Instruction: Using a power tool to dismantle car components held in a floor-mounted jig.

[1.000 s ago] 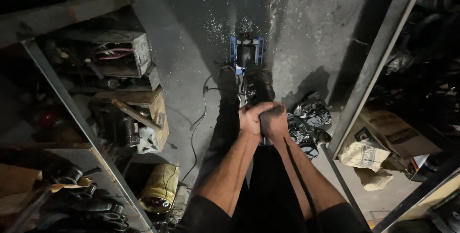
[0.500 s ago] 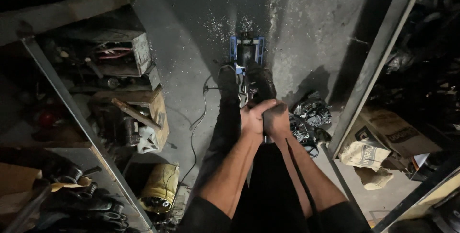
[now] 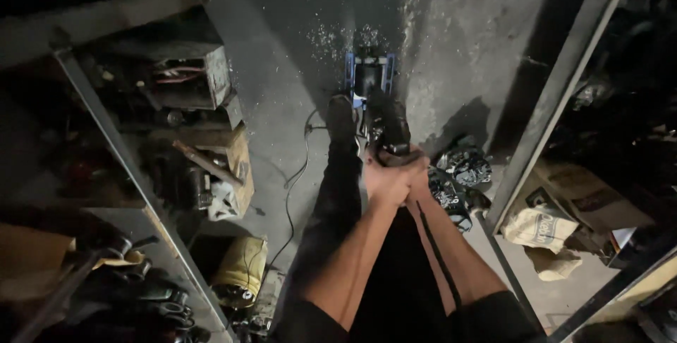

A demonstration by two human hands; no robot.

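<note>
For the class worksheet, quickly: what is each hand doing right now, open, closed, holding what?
Left hand: closed around the dark handle of the blue floor jack.
Right hand: closed on the same handle, clasped against the left.

Left: metal shelf rack (image 3: 127, 174) w/ a rusty metal box (image 3: 190, 78), wooden crate (image 3: 236, 167) of tools, dark junk lower down. Yellow canister (image 3: 243, 269) on concrete floor (image 3: 282, 54) beside a thin black cable (image 3: 293, 181). Right: steel upright (image 3: 557, 96), crumpled cloth sack (image 3: 539, 227), cardboard box (image 3: 592, 198), heap of black parts (image 3: 458, 174)
</note>
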